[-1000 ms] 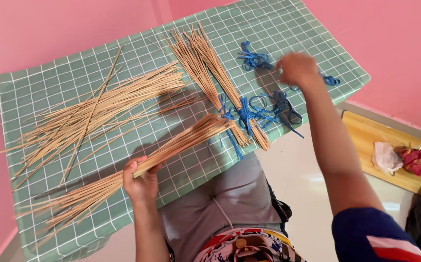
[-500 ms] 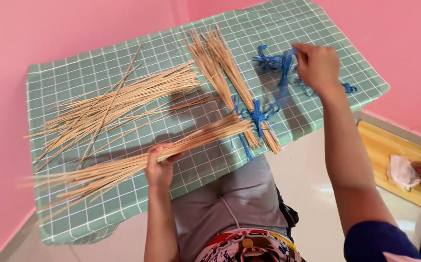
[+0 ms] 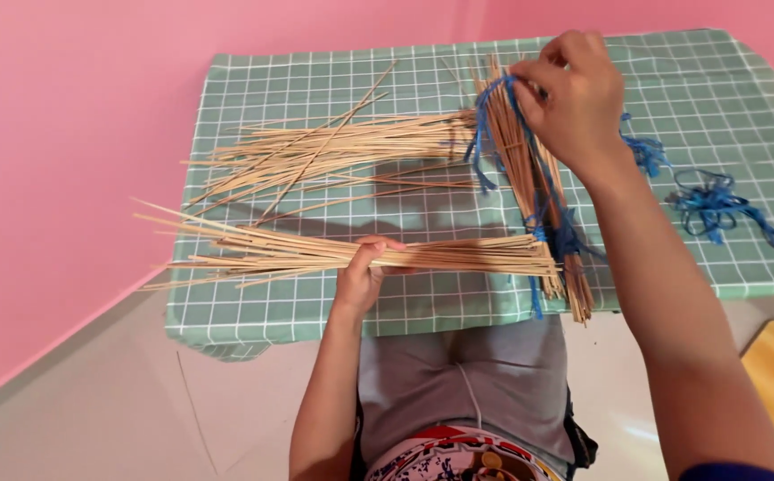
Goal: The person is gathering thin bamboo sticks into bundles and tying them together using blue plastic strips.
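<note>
Sticks lie half sorted: left hand (image 3: 362, 276) clasps one blue-tied bundle (image 3: 360, 254) on the bench (image 3: 315, 76); right hand (image 3: 574, 98) pinches blue string (image 3: 487, 134) around another bundle (image 3: 538, 196); loose sticks (image 3: 333, 151) remain untied.

I think this is a room in a home, used for small craft work. I see pink walls (image 3: 75, 134) all around and a plain pale floor (image 3: 137, 401). I see a small tabletop (image 3: 315, 76) with a green cloth with white squares on it. On it lie many thin sticks (image 3: 333, 147) and bits of blue string (image 3: 716, 205). I see no big machines, so it looks like handwork done at home.
</note>
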